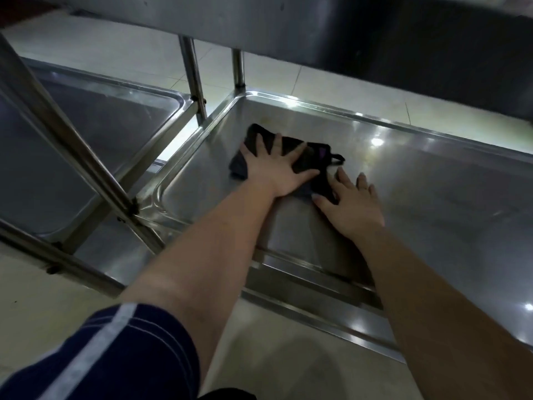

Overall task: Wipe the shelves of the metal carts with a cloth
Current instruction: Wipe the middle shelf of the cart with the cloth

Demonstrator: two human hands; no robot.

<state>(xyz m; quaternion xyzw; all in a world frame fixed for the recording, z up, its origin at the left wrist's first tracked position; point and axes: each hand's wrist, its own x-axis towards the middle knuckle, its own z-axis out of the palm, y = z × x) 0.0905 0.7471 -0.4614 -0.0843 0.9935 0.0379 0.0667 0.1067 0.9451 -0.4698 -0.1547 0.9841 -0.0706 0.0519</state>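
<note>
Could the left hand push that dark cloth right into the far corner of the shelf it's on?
Probably yes. The left hand lies flat on the cloth, near the far corner of the cart shelf. The steel between is bare, and the upper shelf sits well above.

This is a work area of a commercial or institutional kind, such as a canteen or catering kitchen. Two stainless-steel carts stand side by side, the right cart's lipped shelf (447, 203) and the left cart's shelf (86, 134), on tubular steel legs (193, 79). The floor (101, 44) is pale glossy tile.
</note>
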